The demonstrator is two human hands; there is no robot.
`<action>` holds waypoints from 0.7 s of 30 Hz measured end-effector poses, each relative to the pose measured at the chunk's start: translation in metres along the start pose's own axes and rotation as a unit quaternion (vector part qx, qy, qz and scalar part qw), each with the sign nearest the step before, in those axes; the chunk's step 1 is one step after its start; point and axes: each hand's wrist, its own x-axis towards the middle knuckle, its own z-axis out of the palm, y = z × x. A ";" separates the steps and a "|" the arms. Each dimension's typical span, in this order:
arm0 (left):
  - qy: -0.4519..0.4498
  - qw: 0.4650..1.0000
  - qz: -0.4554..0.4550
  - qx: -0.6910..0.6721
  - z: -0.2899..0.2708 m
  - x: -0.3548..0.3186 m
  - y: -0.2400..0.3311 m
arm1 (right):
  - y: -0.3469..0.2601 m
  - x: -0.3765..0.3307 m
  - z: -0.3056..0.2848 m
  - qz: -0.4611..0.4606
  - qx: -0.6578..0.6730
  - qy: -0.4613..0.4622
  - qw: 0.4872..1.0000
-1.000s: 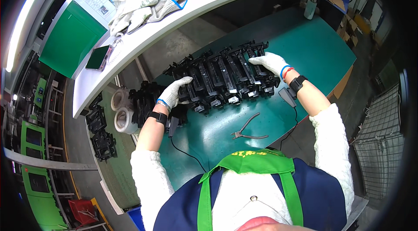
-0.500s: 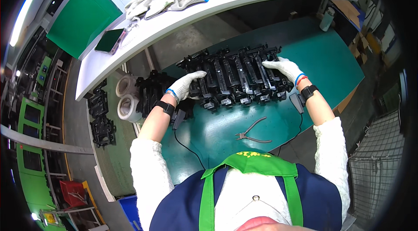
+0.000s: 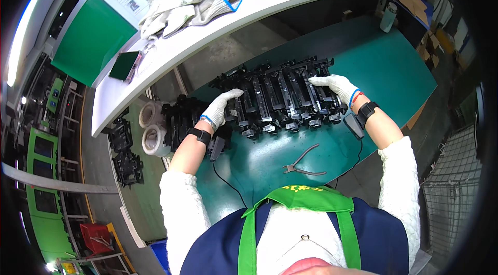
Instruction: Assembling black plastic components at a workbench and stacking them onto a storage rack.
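Observation:
A row of several long black plastic parts (image 3: 275, 96) stands side by side on the green tabletop (image 3: 399, 73). My left hand (image 3: 222, 106), in a white knit glove, grips the row's left end, its thumb lying over the top. At the right end my right hand (image 3: 334, 88), gloved the same way, closes on the outermost part with its thumb on top. The undersides of both hands' fingers are partly hidden. Nearer to me, a pair of cutting pliers (image 3: 303, 162) lies with its handles spread.
More black parts (image 3: 181, 117) and two rolls of clear film (image 3: 154, 139) sit left of the row. A white shelf (image 3: 192, 36) crosses above the table, bearing gloves (image 3: 179, 13) and a phone (image 3: 124, 66). A bottle (image 3: 388, 17) stands far right. Cabled grey devices (image 3: 354, 125) hang by my wrists.
The whole view has shifted slightly. Both hands stay at the ends of the row of black parts, with only small changes in the left hand's position.

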 end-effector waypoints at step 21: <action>-0.058 0.995 -0.042 -0.069 0.007 0.014 -0.004 | 0.017 0.035 -0.035 0.020 -0.103 0.011 0.994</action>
